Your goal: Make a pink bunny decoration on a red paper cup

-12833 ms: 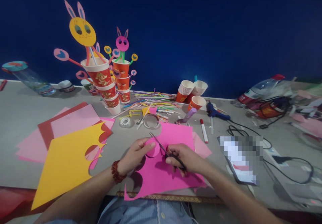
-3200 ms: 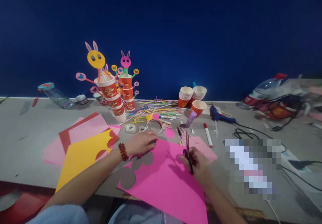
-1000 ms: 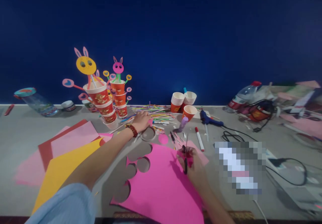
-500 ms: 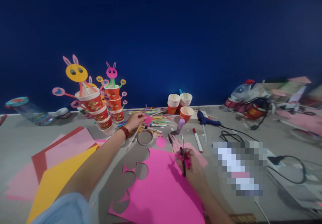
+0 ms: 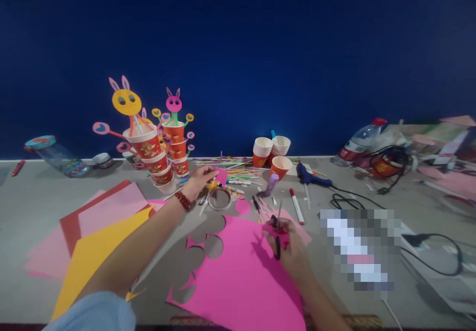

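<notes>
Between the thumb and fingers of my left hand (image 5: 201, 179) is a small magenta paper piece (image 5: 222, 176), held up over the pens and a tape roll (image 5: 219, 199). My right hand (image 5: 292, 249) is closed around a pair of scissors (image 5: 277, 241), blades pointing up and away from me. Beneath it lies a large magenta paper sheet (image 5: 241, 271) with round cutouts along its left side. A magenta paper circle (image 5: 243, 207) rests beyond the sheet's far edge.
Decorated cup figures (image 5: 147, 147) stand at the left, near yellow paper (image 5: 100, 241). Paper cup stacks (image 5: 262, 151), a purple glue stick (image 5: 272, 184), a red-capped marker (image 5: 296, 207) and a blue glue gun (image 5: 314, 176) with its cord sit right of centre. A plastic bottle (image 5: 359, 142) leans further right.
The view has turned slightly left, so everything sits further right in the picture. Both hands keep their hold on the paper piece and the scissors.
</notes>
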The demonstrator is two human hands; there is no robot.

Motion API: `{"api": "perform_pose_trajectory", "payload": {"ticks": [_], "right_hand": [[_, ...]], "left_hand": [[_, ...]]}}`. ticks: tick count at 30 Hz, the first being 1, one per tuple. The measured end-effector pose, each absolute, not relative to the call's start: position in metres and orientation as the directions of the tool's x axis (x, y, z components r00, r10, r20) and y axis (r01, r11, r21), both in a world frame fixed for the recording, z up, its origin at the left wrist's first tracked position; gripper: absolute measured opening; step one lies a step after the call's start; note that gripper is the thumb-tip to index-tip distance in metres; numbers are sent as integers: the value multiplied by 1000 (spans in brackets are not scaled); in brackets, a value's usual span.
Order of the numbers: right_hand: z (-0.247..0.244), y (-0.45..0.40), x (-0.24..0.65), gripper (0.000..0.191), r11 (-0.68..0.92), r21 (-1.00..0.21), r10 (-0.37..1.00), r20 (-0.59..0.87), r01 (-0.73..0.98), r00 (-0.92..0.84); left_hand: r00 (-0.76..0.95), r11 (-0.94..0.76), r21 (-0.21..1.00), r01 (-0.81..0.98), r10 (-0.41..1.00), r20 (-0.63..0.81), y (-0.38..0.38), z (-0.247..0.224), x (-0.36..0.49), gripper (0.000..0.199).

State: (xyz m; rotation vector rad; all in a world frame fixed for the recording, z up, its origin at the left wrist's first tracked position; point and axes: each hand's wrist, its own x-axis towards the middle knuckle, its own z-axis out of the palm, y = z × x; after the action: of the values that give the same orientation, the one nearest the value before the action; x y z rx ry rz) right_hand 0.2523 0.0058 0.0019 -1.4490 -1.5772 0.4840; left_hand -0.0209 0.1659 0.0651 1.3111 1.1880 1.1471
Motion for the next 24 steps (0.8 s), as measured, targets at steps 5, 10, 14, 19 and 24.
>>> {"api": "perform_pose_trajectory", "payload": {"ticks": [5, 10, 14, 19, 24], "right_hand": [[32, 3, 249, 25, 281, -893, 941, 328, 351, 81], [78, 8, 217, 39, 167, -986, 986, 167, -15, -13], [90, 15, 190, 38, 120, -987, 992, 124, -109, -32], [86, 18, 179, 34, 112, -981, 993, 117, -158, -21], [83, 18, 177, 31, 95, -965, 994, 106, -245, -28]], "left_hand": [[159, 17, 1000, -2, 987, -16, 115, 89, -14, 28], [199, 72, 993, -98, 979, -52, 63, 105, 2, 26], [217, 135, 972, -194, 972, -92, 38, 102, 10, 24], [211, 195, 936, -294, 968, -135, 21, 95, 9, 22], [216, 193, 948, -253, 967, -139, 16, 89, 7, 21]]}}
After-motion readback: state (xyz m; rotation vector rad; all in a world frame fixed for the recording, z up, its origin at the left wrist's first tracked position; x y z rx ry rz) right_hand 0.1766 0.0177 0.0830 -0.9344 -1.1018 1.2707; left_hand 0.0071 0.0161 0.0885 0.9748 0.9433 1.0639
